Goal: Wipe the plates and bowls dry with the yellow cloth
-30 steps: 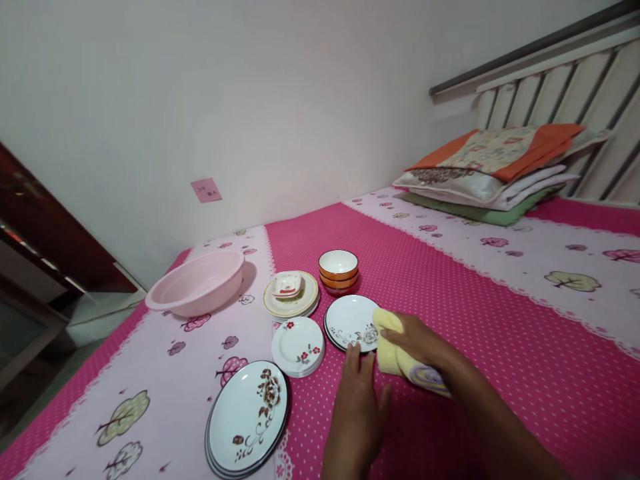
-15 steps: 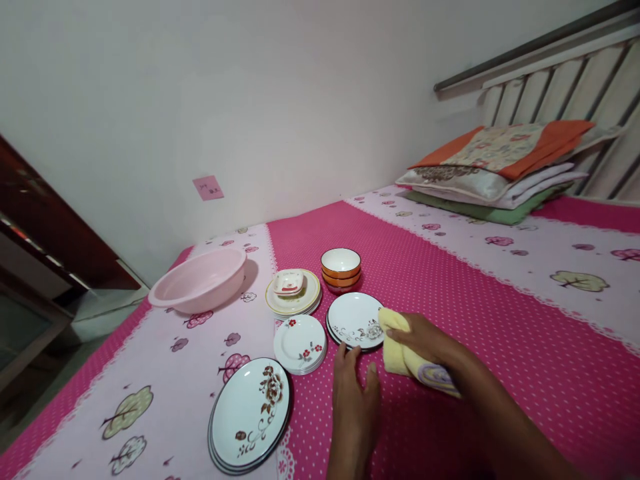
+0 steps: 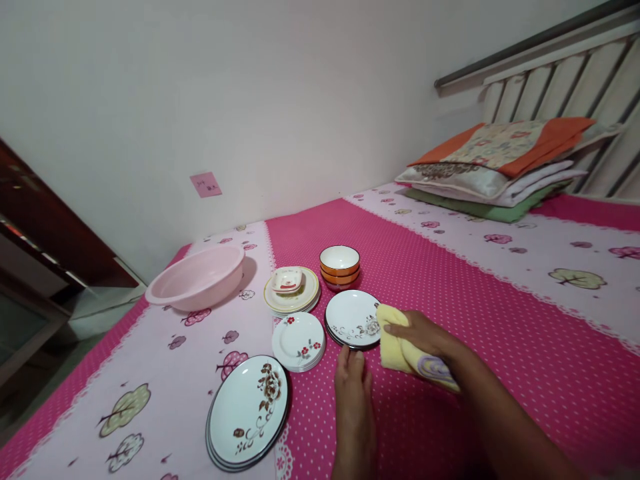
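Note:
My right hand [image 3: 425, 339] is closed round a folded yellow cloth [image 3: 397, 347], which lies at the right rim of a small stack of white plates with a dark floral pattern [image 3: 350, 317]. My left hand [image 3: 353, 387] rests flat on the pink bedcover, fingers stretched out and together, with its fingertips just short of that stack's near edge. It holds nothing.
A stack of small red-flowered plates [image 3: 297, 340], a stack of large floral plates [image 3: 247, 413], yellow-rimmed plates with a small square dish [image 3: 291, 288], stacked orange bowls [image 3: 340, 265] and a pink basin [image 3: 195, 279] lie on the bed. Pillows [image 3: 495, 167] sit far right.
My left hand has drawn its fingers together and shifted slightly back from the plate stack. The right hand with the cloth stays at the stack's right rim.

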Demonstrator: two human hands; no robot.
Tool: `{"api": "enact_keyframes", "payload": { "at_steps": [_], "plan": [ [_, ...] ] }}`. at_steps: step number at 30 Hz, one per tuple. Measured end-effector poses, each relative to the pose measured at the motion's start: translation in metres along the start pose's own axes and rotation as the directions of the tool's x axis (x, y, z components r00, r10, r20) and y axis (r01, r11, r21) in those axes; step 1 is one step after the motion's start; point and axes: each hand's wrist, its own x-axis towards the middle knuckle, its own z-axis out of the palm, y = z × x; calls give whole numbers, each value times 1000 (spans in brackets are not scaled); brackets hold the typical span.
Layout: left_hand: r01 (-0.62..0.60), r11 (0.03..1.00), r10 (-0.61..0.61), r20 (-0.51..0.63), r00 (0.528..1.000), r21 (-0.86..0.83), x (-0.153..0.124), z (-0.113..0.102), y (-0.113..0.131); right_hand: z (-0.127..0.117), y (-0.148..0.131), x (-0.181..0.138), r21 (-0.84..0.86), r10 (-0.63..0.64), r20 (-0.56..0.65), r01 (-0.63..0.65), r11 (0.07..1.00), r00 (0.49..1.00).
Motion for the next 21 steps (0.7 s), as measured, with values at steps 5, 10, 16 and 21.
{"api": "enact_keyframes", "payload": {
  "at_steps": [5, 10, 16, 21],
  "plan": [
    [52, 941, -95, -116, 989, -335, -1, 4, 9, 1, -1, -3, 50, 17, 93, -22, 999, 995],
    [-35, 918, -46, -193, 980, -395, -5, 8, 19, -1, -2, -7, 56, 18, 151, -26, 998, 988],
    [2, 976, -26, -110, 994, -219, -5, 8, 16, 0, 4, 2, 64, 40, 48, -43, 997, 998],
    [3, 990, -6, -23, 1000, -138, 0, 6, 14, 4, 3, 2, 79, 41, 71, -46, 996, 997]
  ]
}}
